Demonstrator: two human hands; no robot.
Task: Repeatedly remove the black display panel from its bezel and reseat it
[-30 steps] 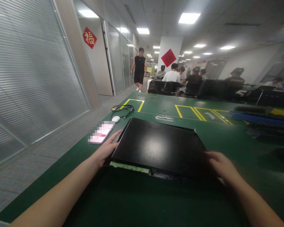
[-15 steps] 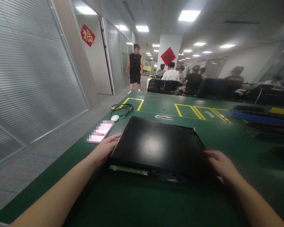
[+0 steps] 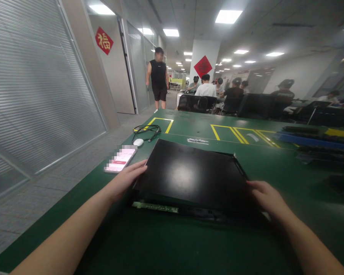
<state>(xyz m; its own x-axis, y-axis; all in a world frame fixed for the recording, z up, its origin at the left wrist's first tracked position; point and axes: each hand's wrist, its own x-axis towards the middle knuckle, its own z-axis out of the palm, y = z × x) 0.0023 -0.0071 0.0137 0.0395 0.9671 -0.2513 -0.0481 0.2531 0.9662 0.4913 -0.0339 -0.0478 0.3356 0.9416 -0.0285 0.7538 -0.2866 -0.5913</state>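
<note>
A black flat display panel (image 3: 194, 172) lies screen-up over the green table, with a ceiling light's glare on its surface. A green circuit board strip (image 3: 155, 207) shows below its near edge. My left hand (image 3: 131, 176) grips the panel's left edge, its fingertips partly hidden at the side. On the opposite edge, my right hand (image 3: 265, 194) has its thumb near the top and its other fingers out of sight underneath. Whether the panel rests fully on the table, I cannot tell.
Left of the panel lie a lit phone (image 3: 120, 159), a white mouse-like object (image 3: 138, 142) and a coiled black cable (image 3: 146, 130). Blue and black trays (image 3: 315, 139) stand at the right. Yellow tape (image 3: 217, 131) marks the far tabletop (image 3: 189, 120). A person (image 3: 159, 78) stands beyond.
My hands and the panel stay almost where they were. The person in black has come closer along the aisle. The view has shifted very slightly.
</note>
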